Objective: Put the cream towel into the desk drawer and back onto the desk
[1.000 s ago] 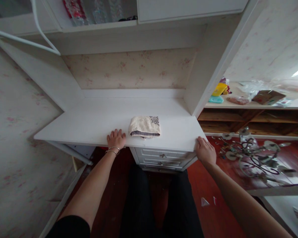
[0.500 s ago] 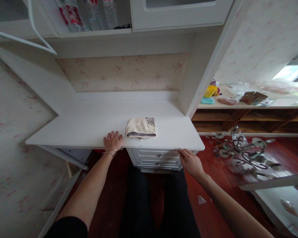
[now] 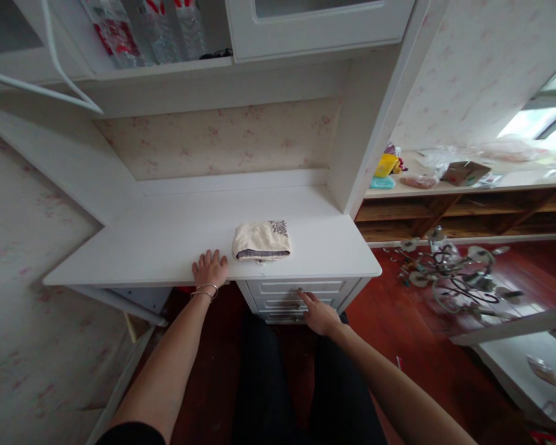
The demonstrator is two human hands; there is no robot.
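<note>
1. Top drawer (image 3: 269, 287), white, panelled front, appearing closed; set directly beneath the front edge of the table, uppermost in a white drawer unit (image 3: 254, 298).
2. Metal knob (image 3: 299, 290), at the middle of that drawer's front, partly masked by fingers.
3. Right hand (image 3: 321, 316), fingertips at the knob, index finger extended; whether they grasp it or merely touch it cannot be told.
4. Table (image 3: 167, 228), white, with a raised back strip and side panels.
5. Left hand (image 3: 210, 269), palm down, fingers spread, grasping nothing; resting on the table's front edge, left of the drawers. Bangles (image 3: 204, 292) at its wrist.
6. Folded towel (image 3: 259, 238), cream with dark trim and a dark motif at one corner; lying flat on the table above the drawer unit, just beside the left hand.
7. Plastic bottles (image 3: 160, 34), clear, red-marked, standing in the upper cabinet's open compartment.
8. White cable (image 3: 50, 46), looped, upper left.
9. Wooden shelf unit (image 3: 398, 212), to the right, its top bearing a yellow container (image 3: 386, 165), a cardboard box (image 3: 466, 173) and clear plastic wrapping.
10. Chandelier (image 3: 479, 281), many-armed, lying on the red floor (image 3: 375, 327) before the shelf unit.
</note>
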